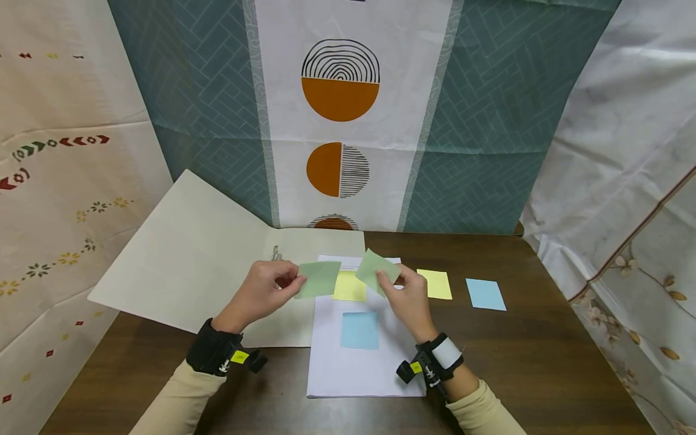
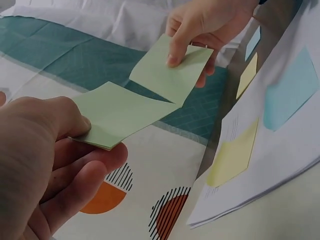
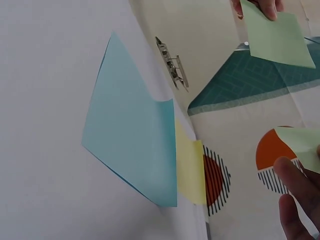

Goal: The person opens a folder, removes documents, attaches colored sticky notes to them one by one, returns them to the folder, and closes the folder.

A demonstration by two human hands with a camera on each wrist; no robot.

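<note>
- Two sticky notes already sit on the white sheet (image 1: 359, 356): a yellow note (image 1: 349, 287) just under the raised hands, and a blue note (image 1: 360, 330) nearer the person than the fingers.
- Off the sheet, out past the right hand, a second yellow note (image 1: 435, 284) and a second blue note (image 1: 486, 295) lie on the dark surface (image 1: 544, 362) — by my reading, those are waiting.
- So roughly partway: two stuck, two loose, and green in the air.
- Left hand (image 1: 264, 292) is raised, thumb over curled fingers (image 2: 75, 165), pinching a green note pad (image 1: 318, 278) by its near edge.
- Right hand (image 1: 409, 297) pinches a single green note (image 1: 375, 269) between thumb and fingers, tilted, one corner overlapping the pad in the left wrist view; whether they touch I cannot tell.
- Both hands hover above the sheet's far end, wrists low.
- An open folder (image 1: 190, 266) lies beyond the left hand's fingers.
</note>
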